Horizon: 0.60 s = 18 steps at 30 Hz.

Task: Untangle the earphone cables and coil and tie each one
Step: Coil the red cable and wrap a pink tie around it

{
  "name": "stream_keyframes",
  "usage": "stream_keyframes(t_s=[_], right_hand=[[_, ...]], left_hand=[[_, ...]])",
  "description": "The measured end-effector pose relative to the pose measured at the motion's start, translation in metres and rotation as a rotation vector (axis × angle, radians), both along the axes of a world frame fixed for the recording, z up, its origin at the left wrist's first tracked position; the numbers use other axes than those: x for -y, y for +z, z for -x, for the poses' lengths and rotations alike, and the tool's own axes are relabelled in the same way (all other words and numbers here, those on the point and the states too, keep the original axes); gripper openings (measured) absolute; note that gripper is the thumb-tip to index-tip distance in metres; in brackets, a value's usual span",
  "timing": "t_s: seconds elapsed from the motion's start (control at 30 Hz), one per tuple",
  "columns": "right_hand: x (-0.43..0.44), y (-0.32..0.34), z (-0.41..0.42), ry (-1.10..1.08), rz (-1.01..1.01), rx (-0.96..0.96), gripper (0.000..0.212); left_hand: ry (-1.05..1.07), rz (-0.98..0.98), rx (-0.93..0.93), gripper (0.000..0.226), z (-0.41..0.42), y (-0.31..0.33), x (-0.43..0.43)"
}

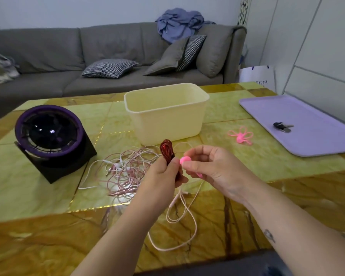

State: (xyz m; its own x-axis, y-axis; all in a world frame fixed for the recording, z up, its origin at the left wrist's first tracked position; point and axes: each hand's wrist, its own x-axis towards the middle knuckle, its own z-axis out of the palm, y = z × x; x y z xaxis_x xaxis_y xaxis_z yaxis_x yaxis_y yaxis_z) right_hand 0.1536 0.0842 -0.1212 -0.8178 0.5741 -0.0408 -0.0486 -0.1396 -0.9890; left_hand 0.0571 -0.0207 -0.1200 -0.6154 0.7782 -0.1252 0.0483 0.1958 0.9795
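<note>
My left hand [163, 174] grips a coiled dark red earphone cable [167, 150] upright above the table. My right hand [209, 166] pinches a pink cable tie [184, 160] right next to that coil, with the tie's tail sticking out below my fingers. A tangle of pink and white earphone cables [126, 170] lies on the table just left of my hands. One pale pink cable [184, 214] trails from under my hands toward the near edge.
A cream plastic bin [167, 110] stands behind the tangle. A bunch of pink ties [241, 135] lies to its right. A lilac tray [307, 126] with keys [282, 126] is at the far right. A purple and black round fan [50, 134] sits left. A grey sofa is behind.
</note>
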Motion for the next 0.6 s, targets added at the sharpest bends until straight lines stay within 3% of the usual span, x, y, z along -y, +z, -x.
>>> stream_keyframes(t_s=[0.17, 0.33, 0.6], right_hand=[[0.004, -0.004, 0.007, -0.034, -0.261, 0.074, 0.012], [0.006, -0.004, 0.012, -0.062, -0.303, 0.058, 0.008], [0.007, -0.005, 0.011, -0.04, -0.342, 0.035, 0.003]], left_hand=[[-0.001, 0.019, -0.067, 0.033, 0.012, -0.002, 0.005], [-0.023, 0.063, -0.224, 0.03, 0.015, 0.004, 0.01], [-0.046, 0.03, -0.236, 0.026, 0.01, 0.003, 0.01]])
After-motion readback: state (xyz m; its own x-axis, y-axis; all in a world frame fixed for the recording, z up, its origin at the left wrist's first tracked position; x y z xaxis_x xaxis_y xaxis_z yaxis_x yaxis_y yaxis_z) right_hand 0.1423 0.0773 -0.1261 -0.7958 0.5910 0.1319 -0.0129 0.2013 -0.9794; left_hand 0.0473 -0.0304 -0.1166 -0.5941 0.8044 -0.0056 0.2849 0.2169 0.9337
